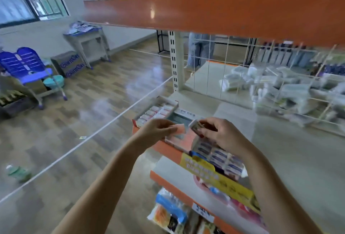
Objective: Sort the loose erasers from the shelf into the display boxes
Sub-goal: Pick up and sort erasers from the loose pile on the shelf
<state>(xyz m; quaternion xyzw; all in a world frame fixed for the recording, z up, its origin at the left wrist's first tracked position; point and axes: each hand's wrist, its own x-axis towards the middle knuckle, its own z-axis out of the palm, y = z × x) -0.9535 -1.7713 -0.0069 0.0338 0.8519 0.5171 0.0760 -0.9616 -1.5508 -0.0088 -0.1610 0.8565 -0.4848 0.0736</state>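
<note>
My left hand (155, 128) pinches a pink eraser (178, 129) above the shelf's front edge. My right hand (222, 134) holds a white eraser (196, 125) with a printed sleeve, just right of the pink one. Below the hands lie three display boxes in a row: a far one (158, 111) with rows of pink and white erasers, a middle pink-floored one (184, 138) that looks nearly empty, and a near one (218, 157) filled with blue-sleeved white erasers.
The cream shelf (291, 159) has an orange front edge. A wire grid (280, 88) backs it, with plastic-wrapped goods behind. An orange upper shelf (205, 13) overhangs. Packets (171, 213) fill the lower shelf. Wooden floor, a blue chair (28, 67) and a cardboard box lie left.
</note>
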